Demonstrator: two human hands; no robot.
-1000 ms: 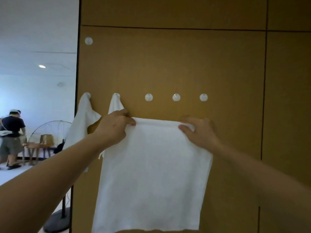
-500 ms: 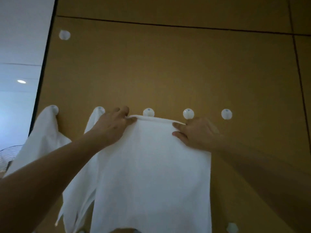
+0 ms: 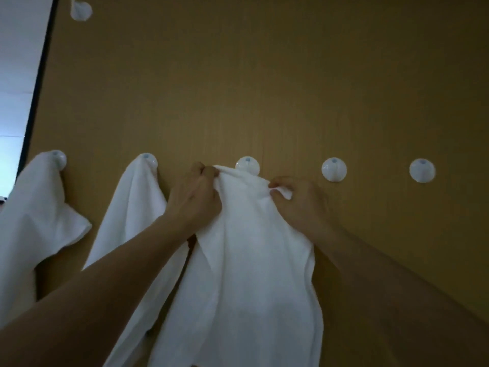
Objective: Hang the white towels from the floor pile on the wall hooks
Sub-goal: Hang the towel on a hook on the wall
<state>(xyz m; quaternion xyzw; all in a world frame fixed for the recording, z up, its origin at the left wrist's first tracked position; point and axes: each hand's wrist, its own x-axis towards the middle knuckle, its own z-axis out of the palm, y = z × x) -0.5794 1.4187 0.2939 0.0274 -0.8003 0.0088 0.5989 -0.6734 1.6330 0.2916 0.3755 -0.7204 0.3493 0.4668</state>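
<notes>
Both hands pinch one white towel [image 3: 246, 260]: left hand [image 3: 195, 200] and right hand [image 3: 299, 202] flank its bunched top, just below a wall hook [image 3: 247, 165].

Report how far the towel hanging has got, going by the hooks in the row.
Done: two white towels hang on the first hook and second hook. In hand: the left hand and right hand grip the bunched top of a third towel just under the third hook; it is not clearly caught yet. Left: the fourth hook and fifth hook are bare, as is one higher hook. The floor pile is out of view.
</notes>
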